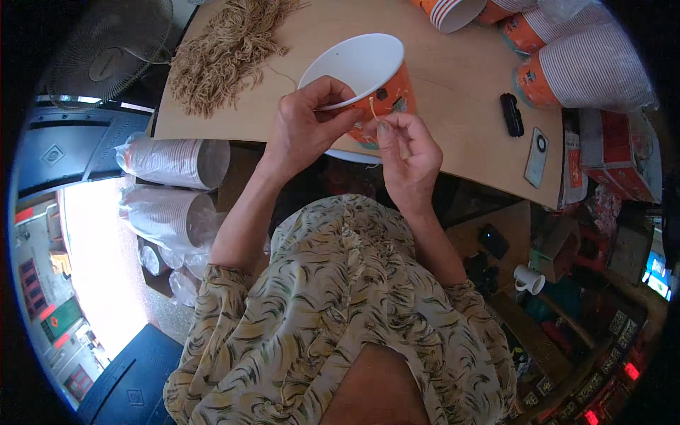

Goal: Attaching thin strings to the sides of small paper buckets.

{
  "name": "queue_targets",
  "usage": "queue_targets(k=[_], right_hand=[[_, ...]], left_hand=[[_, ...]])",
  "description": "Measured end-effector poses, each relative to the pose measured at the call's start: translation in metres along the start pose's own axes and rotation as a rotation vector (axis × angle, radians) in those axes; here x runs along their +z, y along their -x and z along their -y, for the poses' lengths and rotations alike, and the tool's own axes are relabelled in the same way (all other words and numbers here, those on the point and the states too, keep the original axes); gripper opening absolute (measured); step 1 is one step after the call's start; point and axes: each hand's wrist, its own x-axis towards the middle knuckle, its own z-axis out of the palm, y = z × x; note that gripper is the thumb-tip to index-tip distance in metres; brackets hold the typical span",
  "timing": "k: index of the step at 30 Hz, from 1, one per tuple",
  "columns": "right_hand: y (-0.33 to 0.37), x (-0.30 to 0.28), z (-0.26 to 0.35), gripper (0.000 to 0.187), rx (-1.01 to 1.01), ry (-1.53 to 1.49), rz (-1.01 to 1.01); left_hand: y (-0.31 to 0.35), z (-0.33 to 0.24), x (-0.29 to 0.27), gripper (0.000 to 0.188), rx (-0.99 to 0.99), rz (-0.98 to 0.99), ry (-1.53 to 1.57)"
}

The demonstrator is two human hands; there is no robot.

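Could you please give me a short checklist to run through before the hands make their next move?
1. Left hand at the bucket rim: ok; how firmly it holds, cannot tell.
2. Short cord at the fingertips of the right hand: ok.
3. Short cord secured to the bucket: cannot tell; that detail is too small.
4. Cord pile on the table, apart from both hands: ok.
5. Phone away from the bucket: ok, near the table's right edge.

no legible words, diamond-shaped emblem (53, 154) on blue panel (79, 164), unreadable print on orange-and-white tub (401, 86)
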Motion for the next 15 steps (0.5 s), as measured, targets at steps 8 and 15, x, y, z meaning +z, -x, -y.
queue_targets(k=[8,15], right_hand=[[-0.005,-0.004,0.014,0.019,0.215,-0.287,0.053],[-0.004,-0.006,0.009,0.020,0.209,-0.294,-0.007]], left_hand=[[0.002,-0.001,0.004,0.014,0.021,-0.045,-0.077],[0.003,-0.001,0.005,0.013,0.059,-0.063,-0.114]])
